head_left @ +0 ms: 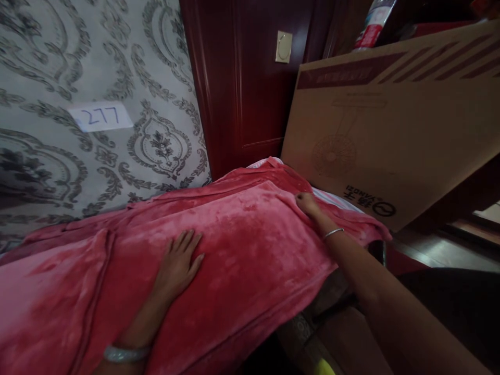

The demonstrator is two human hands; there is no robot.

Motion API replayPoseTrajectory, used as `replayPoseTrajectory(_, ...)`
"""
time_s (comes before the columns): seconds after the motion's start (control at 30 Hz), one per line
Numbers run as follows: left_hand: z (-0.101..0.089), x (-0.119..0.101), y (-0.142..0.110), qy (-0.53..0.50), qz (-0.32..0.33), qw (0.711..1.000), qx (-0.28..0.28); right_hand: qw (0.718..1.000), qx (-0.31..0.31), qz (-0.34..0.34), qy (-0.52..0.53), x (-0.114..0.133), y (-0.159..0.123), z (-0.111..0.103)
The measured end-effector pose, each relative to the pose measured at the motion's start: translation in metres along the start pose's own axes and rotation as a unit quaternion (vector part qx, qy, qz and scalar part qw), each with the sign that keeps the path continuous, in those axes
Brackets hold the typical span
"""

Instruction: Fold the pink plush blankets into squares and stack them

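A red-pink plush blanket (242,255) lies spread in layers, with a fold edge crossing it at the left. My left hand (178,266) rests flat on its middle, fingers stretched out and slightly apart. At the blanket's far right edge, my right hand (307,204) is closed with the fingers curled on the fabric. A thin bangle circles my right wrist, and a wider pale bracelet (127,354) sits on my left wrist. White striped cloth (338,200) shows from under the blanket near my right hand.
A large cardboard box (390,120) leans at the right, with a bottle (374,26) above it. Behind the blanket stand a dark red wooden panel (258,94) and a patterned wall (164,78) bearing a paper label (101,116) marked 277. Something dark (449,312) fills the lower right.
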State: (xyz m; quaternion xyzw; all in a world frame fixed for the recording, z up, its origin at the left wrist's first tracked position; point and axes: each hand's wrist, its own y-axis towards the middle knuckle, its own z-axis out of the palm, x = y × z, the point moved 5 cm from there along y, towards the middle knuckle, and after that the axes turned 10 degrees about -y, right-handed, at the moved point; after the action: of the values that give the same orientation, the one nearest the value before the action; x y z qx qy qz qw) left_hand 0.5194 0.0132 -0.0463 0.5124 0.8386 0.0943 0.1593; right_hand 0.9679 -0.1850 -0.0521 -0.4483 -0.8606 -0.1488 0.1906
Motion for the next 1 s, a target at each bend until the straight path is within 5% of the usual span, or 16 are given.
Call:
replayPoseTrajectory(0.23, 0.002, 0.003, 0.000, -0.008, -0.002, 1.000, -0.012, 0.998, -0.002, 0.029, -0.050, -0.007, -0.005, 0.010)
replayPoseTrajectory(0.57, 0.003, 0.002, 0.000, -0.006, -0.009, 1.000, -0.009, 0.995, 0.078, -0.032, 0.062, 0.018, -0.001, -0.007)
replayPoseTrajectory(0.83, 0.008, 0.009, -0.005, -0.002, 0.003, 1.000, -0.019, 0.960, 0.149, -0.111, 0.208, 0.052, 0.037, 0.000)
replayPoseTrajectory(1.0, 0.010, 0.011, -0.008, 0.005, 0.015, 0.999, -0.033, 0.974, 0.110, -0.120, 0.158, 0.063, 0.079, 0.017)
